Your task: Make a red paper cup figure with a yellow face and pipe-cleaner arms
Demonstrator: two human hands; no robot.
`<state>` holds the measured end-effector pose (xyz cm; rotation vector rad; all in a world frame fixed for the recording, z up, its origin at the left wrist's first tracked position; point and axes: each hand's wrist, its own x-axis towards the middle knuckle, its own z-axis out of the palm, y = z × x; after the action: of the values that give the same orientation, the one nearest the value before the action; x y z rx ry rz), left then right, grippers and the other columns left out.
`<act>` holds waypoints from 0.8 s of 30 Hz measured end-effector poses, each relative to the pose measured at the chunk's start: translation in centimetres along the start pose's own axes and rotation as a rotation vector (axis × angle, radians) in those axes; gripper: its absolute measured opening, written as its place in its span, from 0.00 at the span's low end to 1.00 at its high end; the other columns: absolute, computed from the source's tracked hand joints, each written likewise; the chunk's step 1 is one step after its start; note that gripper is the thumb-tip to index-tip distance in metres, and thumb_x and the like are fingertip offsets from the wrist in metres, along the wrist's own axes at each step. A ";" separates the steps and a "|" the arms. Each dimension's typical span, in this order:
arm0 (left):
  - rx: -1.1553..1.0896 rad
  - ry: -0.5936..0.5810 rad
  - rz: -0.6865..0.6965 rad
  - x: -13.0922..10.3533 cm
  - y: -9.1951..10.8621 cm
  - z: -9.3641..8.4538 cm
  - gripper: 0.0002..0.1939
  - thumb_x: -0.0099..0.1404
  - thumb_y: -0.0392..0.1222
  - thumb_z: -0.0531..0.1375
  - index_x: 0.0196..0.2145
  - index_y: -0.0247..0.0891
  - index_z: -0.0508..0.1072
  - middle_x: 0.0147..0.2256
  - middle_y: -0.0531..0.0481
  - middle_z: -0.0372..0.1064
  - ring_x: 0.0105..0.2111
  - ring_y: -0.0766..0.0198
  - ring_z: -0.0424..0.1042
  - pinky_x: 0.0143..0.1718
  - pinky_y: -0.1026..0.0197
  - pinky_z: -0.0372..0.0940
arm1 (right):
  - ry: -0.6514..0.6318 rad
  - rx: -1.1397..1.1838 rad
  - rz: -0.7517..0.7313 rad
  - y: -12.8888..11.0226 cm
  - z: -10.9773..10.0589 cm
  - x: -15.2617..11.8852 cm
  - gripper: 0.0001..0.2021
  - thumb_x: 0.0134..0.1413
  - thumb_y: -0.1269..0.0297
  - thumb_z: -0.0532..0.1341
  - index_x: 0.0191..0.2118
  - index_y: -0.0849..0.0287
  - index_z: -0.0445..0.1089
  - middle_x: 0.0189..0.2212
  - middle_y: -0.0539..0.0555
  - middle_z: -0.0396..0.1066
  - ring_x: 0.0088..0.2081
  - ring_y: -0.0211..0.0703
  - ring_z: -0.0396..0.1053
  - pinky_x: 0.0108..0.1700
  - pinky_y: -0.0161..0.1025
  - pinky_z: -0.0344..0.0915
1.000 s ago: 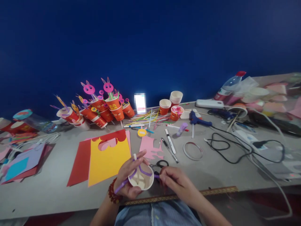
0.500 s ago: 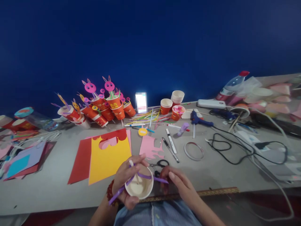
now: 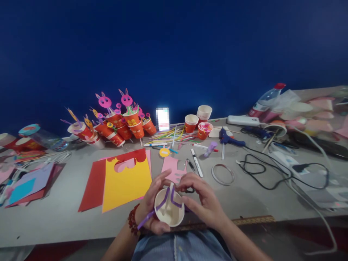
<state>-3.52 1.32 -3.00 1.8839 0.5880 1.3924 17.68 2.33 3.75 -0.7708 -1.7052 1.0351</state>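
My left hand [image 3: 150,204] is wrapped round the left side of a white-lined paper cup [image 3: 170,219], its mouth tilted towards me. Inside the cup stands a thin white stick [image 3: 166,203], leaning up to the far rim. A purple strip [image 3: 146,220], perhaps a flattened straw, hangs out past the left rim, and purple lengths bend across the inside on both sides of the stick. My right hand [image 3: 202,199] is curled at the far right rim, thumb against the cup and fingers near the stick's top. Behind the fingers, black-handled scissors [image 3: 190,190] are mostly hidden.
Yellow paper [image 3: 127,188] and red paper lie left of the cup. Beyond are a pink paper cutout [image 3: 170,168], a white marker [image 3: 197,163], a tape ring [image 3: 223,174] and a blue glue gun [image 3: 231,140] with its cord. Decorated red cups [image 3: 133,125] stand at the back.
My right hand has moved left and up from the purple strip's right end to the cup's rim. The cup has shifted slightly right, and the stick now leans towards the far rim.
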 end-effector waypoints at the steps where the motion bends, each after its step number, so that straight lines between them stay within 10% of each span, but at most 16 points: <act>1: -0.013 -0.001 0.028 0.5 0.2 0.1 0.50 0.58 0.69 0.61 0.70 0.53 0.44 0.69 0.37 0.47 0.52 0.44 0.70 0.49 0.41 0.68 | 0.025 -0.089 -0.084 -0.6 0.0 0.2 0.07 0.60 0.60 0.64 0.40 0.56 0.73 0.36 0.55 0.73 0.39 0.47 0.71 0.43 0.42 0.69; 6: 0.216 -0.119 0.046 2.2 1.1 -0.4 0.38 0.67 0.66 0.53 0.67 0.46 0.56 0.65 0.38 0.57 0.63 0.42 0.60 0.59 0.42 0.62 | -0.018 -0.403 -0.391 -2.5 1.8 0.0 0.09 0.57 0.64 0.66 0.43 0.55 0.72 0.36 0.54 0.76 0.38 0.47 0.71 0.44 0.45 0.67; 17: 0.410 -0.128 -0.074 2.5 1.0 0.0 0.25 0.75 0.38 0.50 0.67 0.53 0.56 0.59 0.47 0.68 0.58 0.58 0.67 0.56 0.52 0.67 | -0.113 -0.531 -0.492 -1.0 5.2 0.0 0.07 0.64 0.69 0.58 0.42 0.56 0.74 0.29 0.52 0.80 0.31 0.47 0.72 0.37 0.46 0.66; 24: 0.154 0.016 -0.030 2.1 0.9 0.2 0.28 0.71 0.54 0.56 0.65 0.46 0.61 0.62 0.41 0.65 0.56 0.51 0.70 0.56 0.46 0.66 | -0.016 -0.330 -0.547 -1.6 2.6 -0.7 0.15 0.62 0.63 0.62 0.54 0.55 0.69 0.35 0.53 0.80 0.36 0.47 0.75 0.41 0.45 0.69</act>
<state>-2.76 2.20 -1.07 1.9776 0.7470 1.3782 15.38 0.27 4.43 -0.4486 -1.9749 0.3912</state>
